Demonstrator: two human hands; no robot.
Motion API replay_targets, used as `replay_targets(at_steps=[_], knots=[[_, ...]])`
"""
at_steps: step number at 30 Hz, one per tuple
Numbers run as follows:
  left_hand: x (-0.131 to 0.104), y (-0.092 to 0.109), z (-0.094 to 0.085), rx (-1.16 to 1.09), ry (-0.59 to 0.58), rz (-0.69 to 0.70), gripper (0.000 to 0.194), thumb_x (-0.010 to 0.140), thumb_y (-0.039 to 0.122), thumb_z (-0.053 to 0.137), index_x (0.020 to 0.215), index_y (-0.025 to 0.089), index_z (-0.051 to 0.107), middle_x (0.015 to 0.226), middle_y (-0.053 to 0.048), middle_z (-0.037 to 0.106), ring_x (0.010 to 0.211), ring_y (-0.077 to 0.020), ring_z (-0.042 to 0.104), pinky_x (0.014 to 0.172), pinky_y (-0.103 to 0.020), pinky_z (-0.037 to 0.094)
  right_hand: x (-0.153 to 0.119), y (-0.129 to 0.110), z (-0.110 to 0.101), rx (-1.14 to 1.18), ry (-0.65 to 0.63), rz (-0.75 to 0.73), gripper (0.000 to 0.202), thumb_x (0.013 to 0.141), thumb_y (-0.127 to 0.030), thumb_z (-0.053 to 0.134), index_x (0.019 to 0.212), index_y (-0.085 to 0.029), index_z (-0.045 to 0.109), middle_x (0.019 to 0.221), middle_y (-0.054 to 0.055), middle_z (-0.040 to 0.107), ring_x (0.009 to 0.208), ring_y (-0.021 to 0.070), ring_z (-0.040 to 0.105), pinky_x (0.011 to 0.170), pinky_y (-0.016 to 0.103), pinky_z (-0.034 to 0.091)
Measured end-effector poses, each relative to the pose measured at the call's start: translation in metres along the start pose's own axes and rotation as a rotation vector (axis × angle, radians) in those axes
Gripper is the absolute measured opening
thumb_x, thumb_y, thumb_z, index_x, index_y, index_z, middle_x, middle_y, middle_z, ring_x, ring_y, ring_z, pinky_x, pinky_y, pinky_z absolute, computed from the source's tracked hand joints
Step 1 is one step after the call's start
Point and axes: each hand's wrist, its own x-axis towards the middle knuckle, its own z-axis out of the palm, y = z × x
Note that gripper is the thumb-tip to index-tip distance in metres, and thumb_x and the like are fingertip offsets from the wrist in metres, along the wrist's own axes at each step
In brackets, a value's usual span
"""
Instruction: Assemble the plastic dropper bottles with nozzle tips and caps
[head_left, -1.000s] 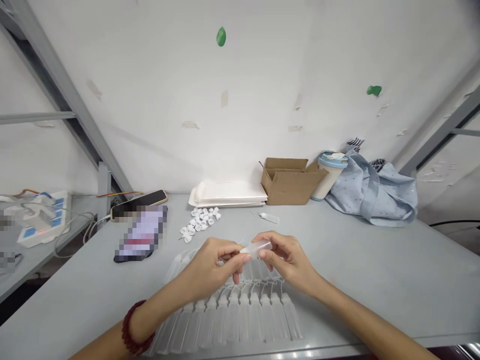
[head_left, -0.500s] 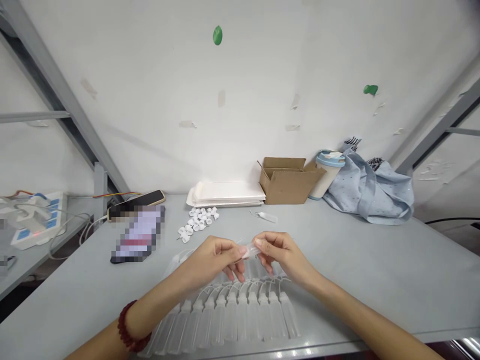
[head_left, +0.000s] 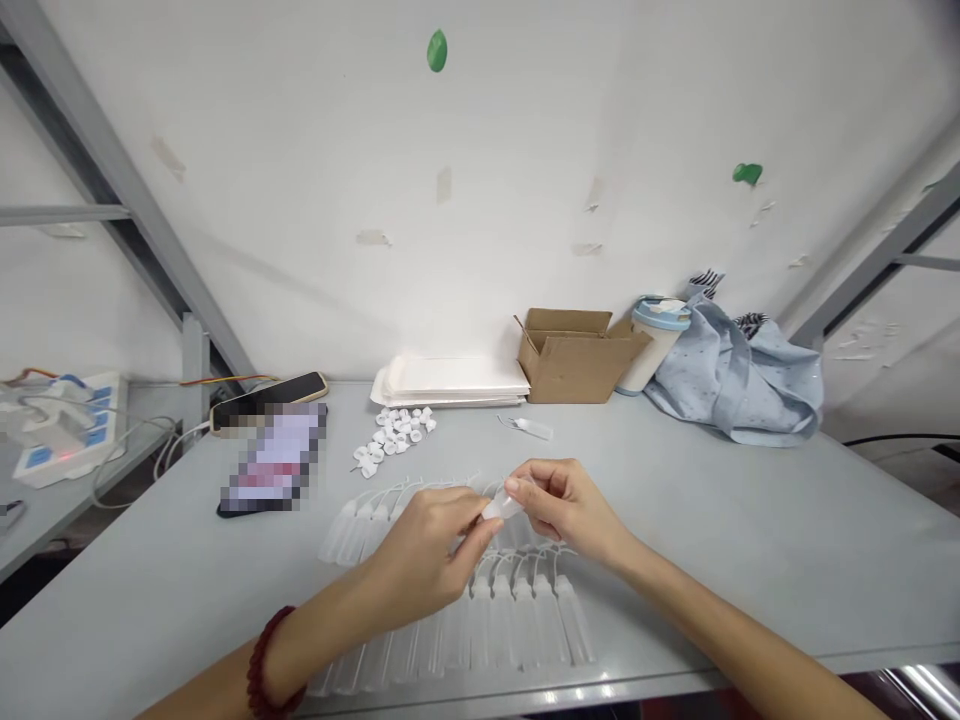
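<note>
Between my two hands is a small translucent plastic tube (head_left: pixel 504 503), held above rows of similar ones. My left hand (head_left: pixel 442 540) pinches its left end between thumb and fingertips. At the other end, the thumb and fingers of my right hand (head_left: pixel 559 505) are closed on it. Below lies a front row of translucent tubes (head_left: pixel 525 625) with white tops and thin white cords. A second row (head_left: pixel 349 530) sits behind, partly covered by my left hand and forearm. A single tube (head_left: pixel 534 430) with a cord lies apart, farther back.
Small white caps (head_left: pixel 397 432) lie in a loose pile at the back. Behind them are stacked white envelopes (head_left: pixel 450 380), an open cardboard box (head_left: pixel 577 365), a lidded cup (head_left: pixel 649 345) and a blue fabric bag (head_left: pixel 742 380). Phones (head_left: pixel 270 400) and a power strip (head_left: pixel 75 430) are left.
My left hand has rolled over, its thumb now lower and its other fingers curled in. The tube has tilted between my hands, and my right hand's lower fingers have drawn in.
</note>
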Motion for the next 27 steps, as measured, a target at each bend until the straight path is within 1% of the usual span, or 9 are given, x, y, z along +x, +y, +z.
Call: replay_targets(at_steps=[4,7,10,12,16,19,22,24,27], knots=[[-0.004,-0.01,0.007,0.325,0.119,0.229,0.024,0.092,0.017,0.04,0.073,0.015,0.054,0.061,0.0,0.05,0.051,-0.0126,0.04,0.049,-0.027,0.028,0.002,0.0,-0.003,-0.013,-0.018,0.012,0.043,0.075,-0.056,0.061,0.066,-0.014,0.056,0.041,-0.011,0.028,0.033,0.0037,0.027,0.035,0.02,0.019],[-0.004,-0.012,0.007,0.488,0.145,0.284,0.023,0.093,0.017,0.039,0.076,0.015,0.055,0.061,-0.001,0.052,0.051,-0.0146,0.042,0.05,-0.028,0.03,0.003,0.001,-0.004,-0.025,-0.021,0.006,0.04,0.078,-0.053,0.059,0.066,-0.015,0.055,0.042,-0.01,0.032,0.033,0.0041,0.03,0.035,0.019,0.021],[0.0,-0.014,0.0,0.46,0.119,0.204,0.019,0.094,0.021,0.041,0.084,0.016,0.057,0.069,-0.003,0.058,0.059,-0.0162,0.05,0.055,-0.028,0.037,0.006,0.003,-0.007,-0.083,-0.022,-0.035,0.036,0.082,-0.05,0.055,0.075,-0.015,0.057,0.043,-0.008,0.041,0.035,0.0057,0.035,0.036,0.019,0.025],[0.004,-0.021,-0.008,0.399,0.116,0.116,0.016,0.093,0.025,0.044,0.095,0.016,0.058,0.083,-0.006,0.063,0.075,-0.019,0.057,0.065,-0.03,0.044,0.01,0.006,-0.013,-0.188,0.03,-0.109,0.033,0.085,-0.047,0.052,0.083,-0.015,0.059,0.049,-0.005,0.05,0.04,0.008,0.043,0.039,0.02,0.031],[0.01,-0.048,-0.031,0.44,0.175,-0.095,0.023,0.093,0.024,0.041,0.107,0.015,0.056,0.102,-0.01,0.062,0.097,-0.0244,0.056,0.082,-0.038,0.046,0.026,0.021,-0.036,-0.65,0.216,-0.337,0.025,0.087,-0.036,0.05,0.098,-0.016,0.059,0.086,0.006,0.065,0.066,0.0142,0.058,0.054,0.024,0.044],[0.012,-0.068,-0.043,0.56,0.094,-0.239,0.024,0.091,0.018,0.041,0.106,0.014,0.059,0.102,-0.01,0.061,0.099,-0.0257,0.054,0.083,-0.038,0.046,0.038,0.034,-0.052,-1.043,0.233,-0.282,0.018,0.087,-0.025,0.051,0.101,-0.016,0.055,0.087,0.005,0.067,0.072,0.0163,0.061,0.062,0.026,0.045],[0.014,-0.078,-0.047,0.682,-0.032,-0.33,0.024,0.089,0.014,0.043,0.105,0.013,0.061,0.1,-0.011,0.061,0.097,-0.0276,0.054,0.083,-0.039,0.045,0.043,0.041,-0.06,-1.165,0.232,-0.213,0.012,0.084,-0.019,0.054,0.096,-0.017,0.054,0.085,0.004,0.067,0.074,0.0179,0.063,0.062,0.026,0.043],[0.015,-0.079,-0.045,0.713,-0.072,-0.343,0.025,0.088,0.011,0.043,0.104,0.011,0.061,0.098,-0.013,0.06,0.098,-0.0293,0.053,0.083,-0.04,0.044,0.044,0.042,-0.062,-1.211,0.237,-0.196,0.011,0.083,-0.017,0.055,0.094,-0.017,0.054,0.09,0.006,0.067,0.076,0.0193,0.062,0.061,0.026,0.042],[0.015,-0.078,-0.041,0.734,-0.103,-0.353,0.027,0.087,0.008,0.042,0.106,0.012,0.061,0.095,-0.013,0.059,0.095,-0.0293,0.054,0.08,-0.039,0.045,0.045,0.041,-0.063,-1.299,0.237,-0.186,0.009,0.085,-0.016,0.055,0.094,-0.016,0.055,0.101,0.011,0.064,0.091,0.0235,0.06,0.066,0.028,0.042]])
